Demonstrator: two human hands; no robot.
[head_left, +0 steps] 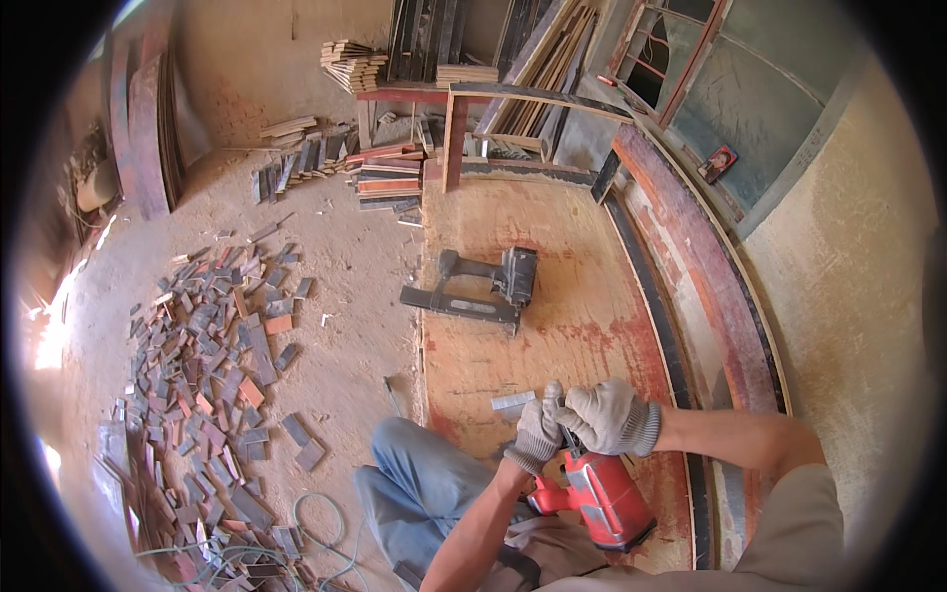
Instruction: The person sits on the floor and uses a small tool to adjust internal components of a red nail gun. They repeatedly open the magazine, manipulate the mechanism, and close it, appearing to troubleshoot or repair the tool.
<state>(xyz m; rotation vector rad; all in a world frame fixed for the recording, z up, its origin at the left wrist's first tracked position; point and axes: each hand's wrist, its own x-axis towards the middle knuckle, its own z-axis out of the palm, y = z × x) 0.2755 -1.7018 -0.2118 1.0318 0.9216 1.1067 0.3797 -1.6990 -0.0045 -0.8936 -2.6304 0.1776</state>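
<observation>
Both hands wear pale knit work gloves and meet at the nose of a red pneumatic nail gun [605,497]. The tool lies across my lap, its nose pointing away from me. My left hand [538,431] closes around one side of the nose. My right hand [608,416] has its fingers bent onto the other side, and they hide the tip and any small part between them. Just beyond the left hand, a collated strip of metal fasteners [513,400] lies on the plywood sheet [473,355]. Farther out rests a second, black nail gun [481,285] on its side.
A heap of wood offcuts [214,362] covers the floor at left, with a thin green hose [325,510] near it. Stacked strips [388,174] lie at the back. A wooden frame [540,96] rises at the far end, and a curved board [703,274] runs along the right wall.
</observation>
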